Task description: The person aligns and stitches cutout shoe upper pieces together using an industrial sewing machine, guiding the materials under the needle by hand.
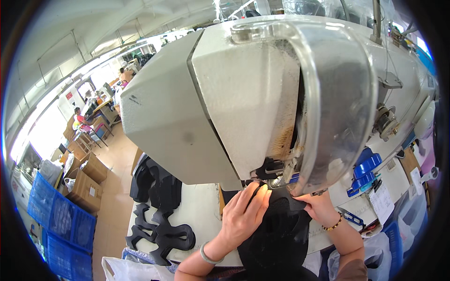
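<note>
A black mesh piece (282,225) with smooth black overlays lies under the needle area of a large grey sewing machine (243,89). My left hand (241,218) rests along its left side, fingers together and bent, their tips pressing it close to the presser foot. The thumb of that hand is hidden. On the right, my right hand (321,208) pinches the edge of the same piece between thumb and fingers, partly behind the clear plastic guard (340,93). The machine head hides the needle itself.
Stacked black cut pieces (164,185) and loose curved black pieces (173,234) lie on the white table at left. Blue plastic holders (365,166) and a paper sheet (382,201) are at right. Blue crates (61,210) and cardboard boxes (86,189) stand beyond the aisle.
</note>
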### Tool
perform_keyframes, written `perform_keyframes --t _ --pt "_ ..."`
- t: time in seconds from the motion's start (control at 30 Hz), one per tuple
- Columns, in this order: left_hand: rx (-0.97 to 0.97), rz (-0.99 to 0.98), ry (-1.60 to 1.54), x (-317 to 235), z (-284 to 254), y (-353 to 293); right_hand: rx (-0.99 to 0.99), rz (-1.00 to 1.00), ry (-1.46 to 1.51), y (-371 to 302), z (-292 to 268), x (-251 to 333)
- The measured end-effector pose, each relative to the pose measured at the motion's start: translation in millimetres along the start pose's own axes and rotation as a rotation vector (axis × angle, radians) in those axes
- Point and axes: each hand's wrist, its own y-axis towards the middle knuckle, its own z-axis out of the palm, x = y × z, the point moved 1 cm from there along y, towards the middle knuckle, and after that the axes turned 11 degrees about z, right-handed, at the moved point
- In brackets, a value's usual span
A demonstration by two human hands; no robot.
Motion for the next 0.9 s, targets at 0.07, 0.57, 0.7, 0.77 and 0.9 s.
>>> perform_keyframes --t 0.07,0.57,0.7,0.77,0.9 --pt "-0.002 0.003 -0.002 3 4 -1 0.169 -0.131 0.231 2 0 -2" --pt "0.133 0.020 0.179 -5 -9 -2 0.079 -0.100 0.271 -10 24 -3" --pt "0.236 0.148 0.039 -11 -9 -8 -0.072 -0.230 0.295 -26 66 -23" --pt "0.208 0.177 0.018 -6 -4 -7 -0.042 -0.219 0.359 -35 78 -33" --pt "0.201 0.251 -0.018 7 -10 -6 0.451 -0.005 0.197 -83 69 -23"
